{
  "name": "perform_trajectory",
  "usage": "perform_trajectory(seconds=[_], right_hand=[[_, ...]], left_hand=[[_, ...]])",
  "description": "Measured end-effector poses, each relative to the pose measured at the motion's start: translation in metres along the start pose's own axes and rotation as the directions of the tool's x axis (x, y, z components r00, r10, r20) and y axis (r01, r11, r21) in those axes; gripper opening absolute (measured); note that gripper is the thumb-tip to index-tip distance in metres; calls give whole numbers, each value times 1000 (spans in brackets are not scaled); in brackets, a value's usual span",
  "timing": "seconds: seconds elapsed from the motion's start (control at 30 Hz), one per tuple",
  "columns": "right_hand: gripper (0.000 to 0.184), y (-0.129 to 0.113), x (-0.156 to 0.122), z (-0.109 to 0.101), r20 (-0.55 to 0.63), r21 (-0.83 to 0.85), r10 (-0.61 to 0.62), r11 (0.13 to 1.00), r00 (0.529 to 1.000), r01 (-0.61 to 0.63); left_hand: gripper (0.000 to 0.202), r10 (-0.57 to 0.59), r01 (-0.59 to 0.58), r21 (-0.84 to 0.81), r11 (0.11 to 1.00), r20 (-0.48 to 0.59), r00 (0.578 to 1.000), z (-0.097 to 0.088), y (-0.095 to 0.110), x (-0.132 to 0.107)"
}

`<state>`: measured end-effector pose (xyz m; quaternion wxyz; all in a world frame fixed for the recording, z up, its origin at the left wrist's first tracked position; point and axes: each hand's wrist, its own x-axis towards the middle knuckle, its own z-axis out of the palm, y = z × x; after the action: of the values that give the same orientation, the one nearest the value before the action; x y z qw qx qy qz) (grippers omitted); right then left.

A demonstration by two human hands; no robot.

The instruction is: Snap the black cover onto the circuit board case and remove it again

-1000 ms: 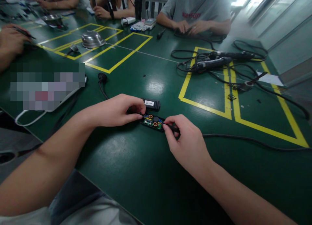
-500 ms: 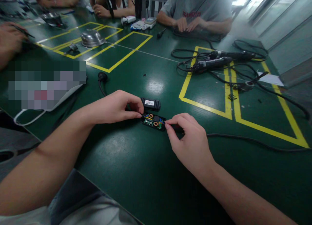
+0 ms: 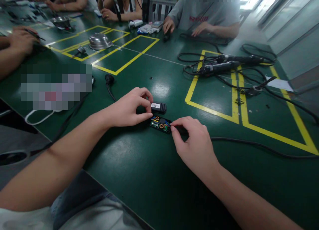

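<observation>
An open black housing (image 3: 160,124) lies on the green table, showing a circuit board with copper coils and blue and yellow wires. My left hand (image 3: 129,107) has thumb and index finger pinched at the housing's left end; what lies between them is hidden. At the other end, my right hand (image 3: 191,137) pinches what looks like the end of a black cable (image 3: 239,142), which runs off to the right. Just behind the housing rests its ribbed black cover (image 3: 159,107) with a white label. A black plug (image 3: 109,79) on a cord lies beyond my left hand.
Corded electric screwdrivers (image 3: 219,67) and tangled cables lie at the right, over yellow tape (image 3: 211,111). A metal bowl (image 3: 99,41) stands farther back. A blurred-out item with a white loop (image 3: 40,121) is at left. Co-workers (image 3: 208,21) sit around the table.
The view has shifted slightly, moving the scene rightward. My left fingertips have risen a little at the housing's left end. My right hand holds its place. The person opposite now grasps a dark object.
</observation>
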<state>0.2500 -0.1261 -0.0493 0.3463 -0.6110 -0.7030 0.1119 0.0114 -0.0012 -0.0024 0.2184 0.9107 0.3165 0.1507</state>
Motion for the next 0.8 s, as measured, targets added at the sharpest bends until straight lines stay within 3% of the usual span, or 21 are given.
perform_trajectory(seconds=[0.1, 0.23, 0.4, 0.5, 0.63, 0.8], right_hand=[[20, 0, 0, 1, -32, 35, 42, 999, 999, -41], [40, 0, -2, 2, -21, 71, 61, 996, 998, -60], [54, -1, -4, 3, -1, 54, 64, 996, 998, -64], [58, -2, -4, 3, 6, 37, 57, 998, 998, -57], [48, -3, -2, 2, 28, -2, 41, 999, 999, -41], [28, -2, -1, 2, 66, -29, 36, 999, 997, -34]], left_hand=[[23, -70, 67, -27, 997, -107, 992, 11, -6, 5], [38, -139, 133, -93, 987, -65, 988, 15, -15, 8], [33, -36, 24, -152, 988, -82, 996, 4, -7, 2], [39, 24, -25, -228, 973, -5, 1000, 0, 4, -1], [33, 64, -41, -215, 976, 101, 993, 0, 9, -3], [30, 69, -50, -172, 984, 108, 992, 1, 7, -2]])
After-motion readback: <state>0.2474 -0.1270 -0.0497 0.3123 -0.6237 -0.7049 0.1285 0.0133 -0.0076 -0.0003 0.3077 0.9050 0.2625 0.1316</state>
